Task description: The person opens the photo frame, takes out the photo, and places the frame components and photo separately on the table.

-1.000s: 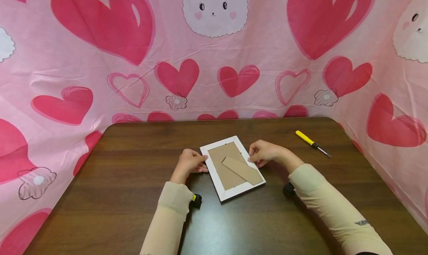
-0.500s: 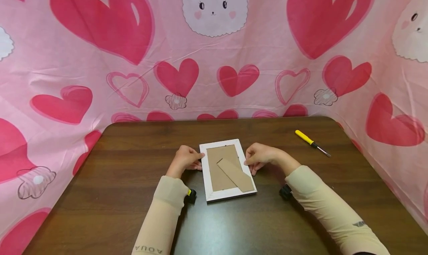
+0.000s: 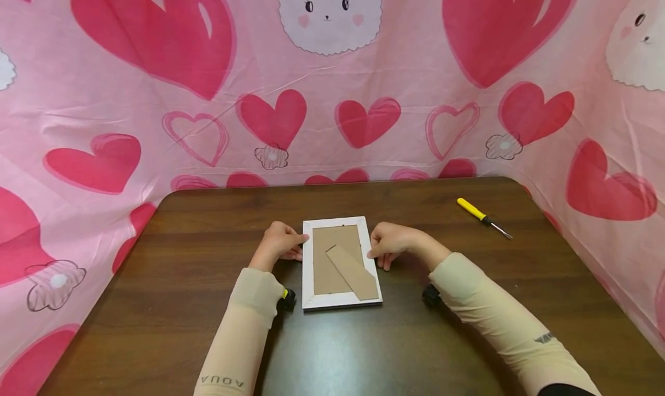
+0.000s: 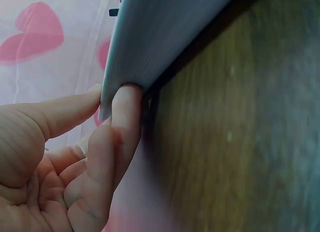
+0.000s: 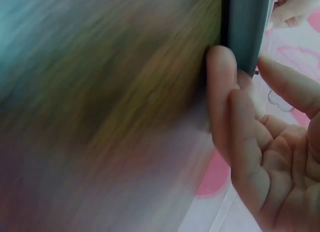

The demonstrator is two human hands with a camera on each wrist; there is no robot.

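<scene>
A white picture frame [image 3: 309, 272] lies back up on the table, nearly straight to the near edge. Its brown backing board [image 3: 323, 275] carries a slanted easel stand [image 3: 353, 272]. My left hand [image 3: 279, 245] pinches the left side, thumb on the upper face and fingers against the side wall. At the right side my right hand [image 3: 392, 243] grips it the same way. In the left wrist view the frame's side wall [image 4: 150, 37] runs up from the fingertips. The right wrist view shows fingers [image 5: 221, 67] against the opposite side wall [image 5: 245, 32]. The front face is hidden.
A screwdriver [image 3: 475, 211] with a yellow handle lies at the back right of the dark wooden table [image 3: 208, 223]. Behind the table hangs a pink cloth [image 3: 322, 75] with hearts. Each wrist wears a small black camera, such as the one [image 3: 430, 295] on the right.
Both hands have turned the picture frame from a slant to nearly straight and shifted it a little to the left. The screwdriver stays where it was on the table.
</scene>
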